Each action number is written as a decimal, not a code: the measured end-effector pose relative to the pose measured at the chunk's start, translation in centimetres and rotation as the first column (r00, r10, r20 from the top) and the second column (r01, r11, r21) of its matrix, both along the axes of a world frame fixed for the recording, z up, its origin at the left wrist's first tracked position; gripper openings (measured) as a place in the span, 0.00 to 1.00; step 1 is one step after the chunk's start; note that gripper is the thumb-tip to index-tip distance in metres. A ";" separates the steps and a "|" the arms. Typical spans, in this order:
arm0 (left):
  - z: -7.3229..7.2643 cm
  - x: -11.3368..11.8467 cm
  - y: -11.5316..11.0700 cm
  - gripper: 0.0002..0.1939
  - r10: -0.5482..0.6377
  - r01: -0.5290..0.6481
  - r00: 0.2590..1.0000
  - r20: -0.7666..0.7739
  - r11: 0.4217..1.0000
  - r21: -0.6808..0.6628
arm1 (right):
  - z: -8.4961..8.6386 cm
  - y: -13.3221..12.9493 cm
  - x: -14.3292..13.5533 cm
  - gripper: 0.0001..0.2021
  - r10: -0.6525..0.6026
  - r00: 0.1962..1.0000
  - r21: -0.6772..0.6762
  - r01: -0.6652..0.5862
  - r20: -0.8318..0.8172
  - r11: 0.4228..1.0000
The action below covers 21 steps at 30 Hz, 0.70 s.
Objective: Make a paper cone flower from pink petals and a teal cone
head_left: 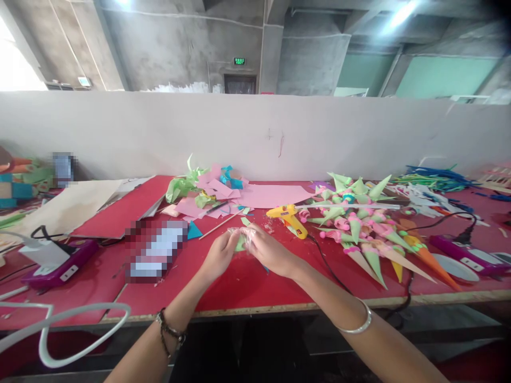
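Note:
Both hands meet over the red table (pixel 223 292), close to its front edge. My left hand (pixel 222 251) is closed, its thumb and fingers pinching crinkled clear plastic film (pixel 250 240). From the other side my right hand (pixel 271 251) grips the same film. A light green piece (pixel 240 243) shows between the hands, in or behind the film; its exact shape is hidden. Just beyond my right hand lies a yellow glue gun (pixel 288 218). A thin wooden stick (pixel 219 225) rests on the table past my left hand.
Pale green and pink paper cones (pixel 359 229) are heaped at right. Paper scraps (pixel 215 186) and a pink sheet (pixel 275 196) lie at the back. Purple power strips (pixel 64 263) (pixel 471 255) stand on both sides. A blurred-out phone (pixel 159 250) is at left, with a white cable (pixel 83 314) in front.

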State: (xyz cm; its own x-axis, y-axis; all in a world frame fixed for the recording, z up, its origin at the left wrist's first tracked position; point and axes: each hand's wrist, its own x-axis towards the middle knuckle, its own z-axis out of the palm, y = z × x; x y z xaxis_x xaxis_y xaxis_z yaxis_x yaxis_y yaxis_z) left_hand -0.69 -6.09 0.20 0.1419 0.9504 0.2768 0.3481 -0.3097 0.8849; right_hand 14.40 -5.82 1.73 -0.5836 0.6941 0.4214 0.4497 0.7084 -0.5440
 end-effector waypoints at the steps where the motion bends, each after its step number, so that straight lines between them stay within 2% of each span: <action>1: 0.1 0.0 0.0 0.18 0.000 0.000 1.000 0.013 1.000 0.005 | 0.2 0.1 -0.1 0.15 0.018 1.000 -0.014 -0.018 -0.019 1.000; 6: 0.8 -0.3 0.1 0.16 -0.087 0.088 0.992 0.091 0.996 -0.008 | 0.7 0.1 -0.8 0.12 0.047 0.988 -0.119 -0.065 -0.149 0.991; 10: 0.6 -0.8 0.3 0.18 -0.191 0.199 0.975 0.116 0.978 -0.064 | 0.3 0.1 -0.9 0.10 0.034 0.983 -0.196 -0.070 -0.182 0.978; 13: 0.5 -1.0 0.5 0.20 -0.208 0.216 0.974 0.093 0.973 -0.080 | 0.2 0.1 -1.0 0.10 0.035 0.980 -0.237 -0.081 -0.194 0.968; 16: 0.8 -1.0 0.5 0.20 -0.209 0.215 0.975 0.076 0.974 -0.075 | 0.4 0.0 -0.9 0.12 0.045 0.978 -0.198 -0.087 -0.205 0.976; 21: 1.1 -1.0 0.4 0.18 -0.169 0.169 0.986 0.011 0.985 -0.023 | 0.5 0.3 -0.2 0.12 -0.006 0.976 -0.072 -0.010 -0.216 0.997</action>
